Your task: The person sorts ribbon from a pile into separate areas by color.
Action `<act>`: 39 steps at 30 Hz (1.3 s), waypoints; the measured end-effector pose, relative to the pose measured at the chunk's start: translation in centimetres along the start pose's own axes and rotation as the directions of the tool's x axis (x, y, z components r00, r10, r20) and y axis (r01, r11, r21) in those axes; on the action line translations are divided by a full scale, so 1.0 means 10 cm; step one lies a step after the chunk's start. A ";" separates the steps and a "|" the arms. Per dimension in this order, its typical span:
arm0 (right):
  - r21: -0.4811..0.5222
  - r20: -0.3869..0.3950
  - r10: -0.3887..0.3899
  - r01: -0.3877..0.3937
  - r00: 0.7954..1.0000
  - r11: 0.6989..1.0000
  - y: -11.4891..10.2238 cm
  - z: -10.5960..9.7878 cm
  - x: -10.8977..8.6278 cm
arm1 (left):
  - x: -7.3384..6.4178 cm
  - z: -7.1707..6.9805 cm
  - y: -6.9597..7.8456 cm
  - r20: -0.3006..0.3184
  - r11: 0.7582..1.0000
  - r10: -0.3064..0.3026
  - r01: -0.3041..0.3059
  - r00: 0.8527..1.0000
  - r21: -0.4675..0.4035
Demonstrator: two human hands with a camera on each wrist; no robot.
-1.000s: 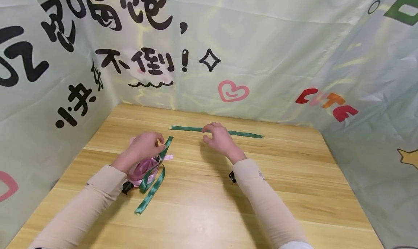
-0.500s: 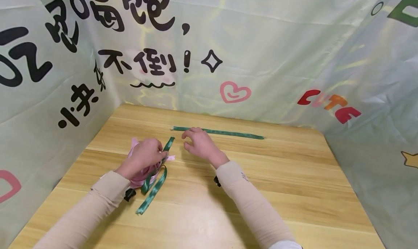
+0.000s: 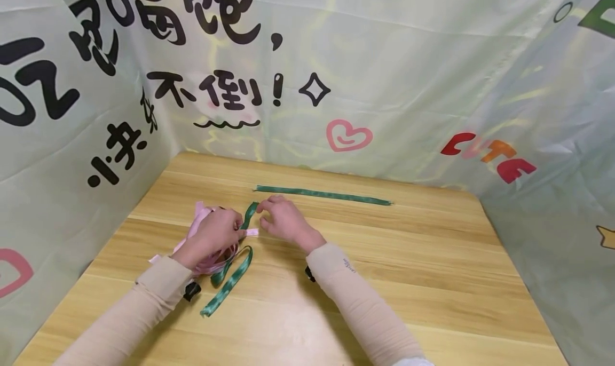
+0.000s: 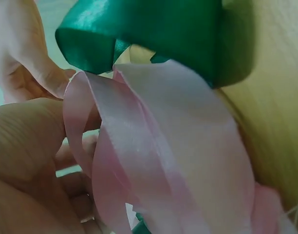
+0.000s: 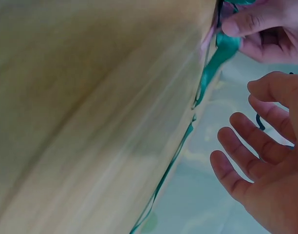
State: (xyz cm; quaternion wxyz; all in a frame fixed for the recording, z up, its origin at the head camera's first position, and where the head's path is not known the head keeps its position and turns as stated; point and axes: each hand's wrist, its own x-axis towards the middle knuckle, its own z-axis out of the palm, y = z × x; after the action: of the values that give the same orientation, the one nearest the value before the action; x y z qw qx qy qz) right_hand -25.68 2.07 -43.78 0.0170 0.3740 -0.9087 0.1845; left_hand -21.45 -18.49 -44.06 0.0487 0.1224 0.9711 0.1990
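Note:
My left hand (image 3: 216, 232) is over a coiled pink ribbon (image 3: 196, 221) at the left of the table. Its thumb and finger pinch a green ribbon (image 3: 229, 288) that lies in loops against the coil; the right wrist view shows this green ribbon (image 5: 219, 58) between them. Close by, my right hand (image 3: 288, 221) hovers by the ribbon's upper end, fingers spread and slightly bent, holding nothing. In the left wrist view, loops of pink ribbon (image 4: 139, 136) fill the middle below a green loop (image 4: 139, 29). The palm hides part of the coil.
A second green ribbon (image 3: 326, 195) stretches straight along the back of the wooden table (image 3: 408, 280). Behind and on both sides hangs a printed cloth (image 3: 408, 78) with dark lettering and a pink heart.
My right hand has moved left and toward me, away from the straight green ribbon to beside my left hand. The left hand has shifted slightly lower, uncovering more of the pink coil.

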 end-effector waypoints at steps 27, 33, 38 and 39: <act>-0.018 0.138 -0.005 0.008 0.990 1.000 -0.09 0.05 -0.03 | -0.06 0.02 0.07 -0.119 0.986 0.168 -0.169 0.979 -0.003; 0.002 0.116 -0.029 0.029 0.993 1.000 -0.07 0.06 -0.04 | -0.07 0.02 0.07 -0.131 0.984 0.176 -0.177 0.976 0.001; 0.025 0.094 -0.008 0.006 0.996 1.000 -0.02 0.04 -0.06 | -0.10 -0.01 0.06 -0.166 0.983 0.178 -0.183 0.970 -0.015; 0.023 0.090 -0.005 0.003 0.996 1.000 0.00 0.04 -0.06 | -0.10 -0.01 0.05 -0.170 0.983 0.174 -0.180 0.970 -0.019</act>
State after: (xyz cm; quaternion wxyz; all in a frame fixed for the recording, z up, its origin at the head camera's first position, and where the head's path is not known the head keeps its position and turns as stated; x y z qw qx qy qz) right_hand -25.18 2.34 -44.20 -0.0278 0.3838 -0.9057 0.1776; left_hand -20.40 -18.38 -43.72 -0.0493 0.1906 0.9534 0.2288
